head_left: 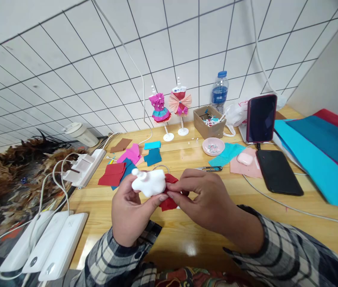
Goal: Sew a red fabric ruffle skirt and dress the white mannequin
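Observation:
My left hand (131, 211) is closed around a small white mannequin torso (148, 182), which lies on its side with its neck knob pointing left. A piece of red crepe paper (169, 203) wraps the torso's lower end. The fingers of my right hand (206, 199) pinch that red paper against the torso's edge. Behind stand two finished-looking mini mannequins, one in a pink and blue dress (160, 107), the other in a red dress with a peach bow (181, 101). A pair of thread snips (212, 169) lies beyond my right hand.
Folded paper pieces, red (111, 174), magenta (130, 153) and teal (153, 157), lie at left. A pink dish of beads (213, 146), a cardboard box (208, 122) and a water bottle (219, 93) stand behind. Phones (280, 172), cables, power banks (64, 247) and large paper sheets (321, 155) flank the workspace.

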Motion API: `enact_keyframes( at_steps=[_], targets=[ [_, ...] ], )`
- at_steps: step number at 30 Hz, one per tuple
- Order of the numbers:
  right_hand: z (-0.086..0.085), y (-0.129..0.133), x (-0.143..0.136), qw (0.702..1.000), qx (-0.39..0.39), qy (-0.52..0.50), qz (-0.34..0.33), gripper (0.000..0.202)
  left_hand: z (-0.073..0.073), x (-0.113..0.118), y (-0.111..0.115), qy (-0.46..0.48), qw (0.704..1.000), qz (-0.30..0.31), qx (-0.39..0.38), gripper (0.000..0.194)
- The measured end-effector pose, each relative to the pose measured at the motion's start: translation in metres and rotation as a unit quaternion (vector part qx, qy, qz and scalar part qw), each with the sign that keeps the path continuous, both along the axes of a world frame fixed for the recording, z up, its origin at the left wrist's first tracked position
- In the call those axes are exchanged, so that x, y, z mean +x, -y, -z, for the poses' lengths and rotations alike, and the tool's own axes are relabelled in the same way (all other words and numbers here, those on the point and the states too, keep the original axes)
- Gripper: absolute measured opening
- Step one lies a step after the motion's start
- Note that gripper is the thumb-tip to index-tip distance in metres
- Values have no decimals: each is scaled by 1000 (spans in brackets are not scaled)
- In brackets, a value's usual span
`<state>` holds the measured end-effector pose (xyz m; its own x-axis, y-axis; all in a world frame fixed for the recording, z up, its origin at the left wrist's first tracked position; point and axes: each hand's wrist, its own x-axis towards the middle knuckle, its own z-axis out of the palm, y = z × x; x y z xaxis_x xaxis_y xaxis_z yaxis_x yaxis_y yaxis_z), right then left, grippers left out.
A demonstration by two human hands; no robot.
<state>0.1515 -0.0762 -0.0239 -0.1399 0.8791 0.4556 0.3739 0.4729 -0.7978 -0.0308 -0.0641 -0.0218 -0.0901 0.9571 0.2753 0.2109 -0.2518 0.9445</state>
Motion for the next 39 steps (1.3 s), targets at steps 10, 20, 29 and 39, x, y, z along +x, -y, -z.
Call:
enact_keyframes(
  at_steps=[10, 20, 29, 39],
  targets=[
    [-9, -7, 9, 998, -58, 29, 9, 15, -4, 3, -12, -44, 996, 76, 8, 54],
    [-3, -9, 6, 998, -13, 24, 49, 11, -25, -18, -13, -144, 968, 200, -46, 36],
    [-9, -8, 9, 998, -50, 20, -11, 15, -22, -22, -18, -212, 962, 171, -31, 26],
    [-9, -3, 8, 998, -12, 33, 50, 8, -23, -11, -12, -250, 954, 164, 4, 22]
  ],
)
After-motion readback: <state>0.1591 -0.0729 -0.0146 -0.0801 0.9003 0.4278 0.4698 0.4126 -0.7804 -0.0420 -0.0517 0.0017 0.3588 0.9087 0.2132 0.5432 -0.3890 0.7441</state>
